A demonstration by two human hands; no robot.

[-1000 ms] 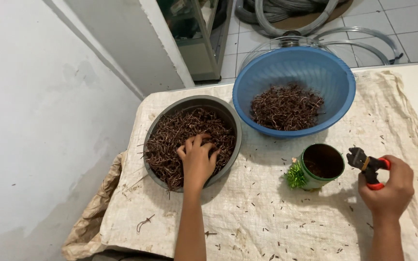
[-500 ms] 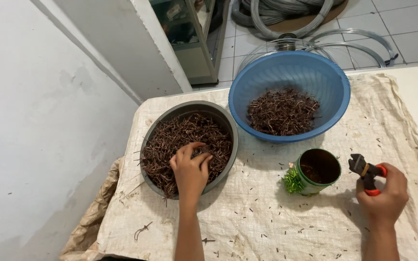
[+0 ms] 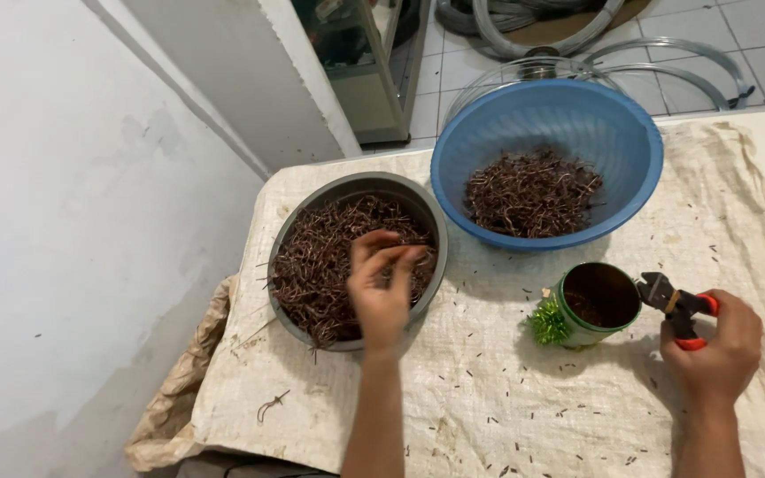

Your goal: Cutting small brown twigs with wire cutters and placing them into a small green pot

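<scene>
**Picking stems from the grey bowl, cutters at the ready**

We begin with the surface (image 3: pixel 506 398), draped in a pale woven sack cloth flecked with small brown bits. On it, at the far side, sits the blue plastic basin (image 3: pixel 630 150), holding a low heap of short dark brown twig pieces. Nearer and to the left stands the grey metal bowl (image 3: pixel 329 190), fuller, packed with longer brown stems (image 3: pixel 312 265). Between the basin and our right side stands the small green tin (image 3: pixel 582 332), open-topped, with a bit of green plastic foliage (image 3: pixel 546 323) touching its left side.

Our left hand (image 3: pixel 384 283) hangs over the right half of the grey bowl, fingers curled and drawn together as if pinching at the stems; whether a stem is actually caught between them we cannot tell. To do this pick well, we judge it best to take one stem from the top of the pile, lifting straight up so the tangle does not drag others over the rim.

Our right hand (image 3: pixel 719 341) rests just right of the tin, wrist low, clenched around the orange handles of a small pair of cutters (image 3: pixel 670 296), whose dark head points toward the tin's rim.
</scene>
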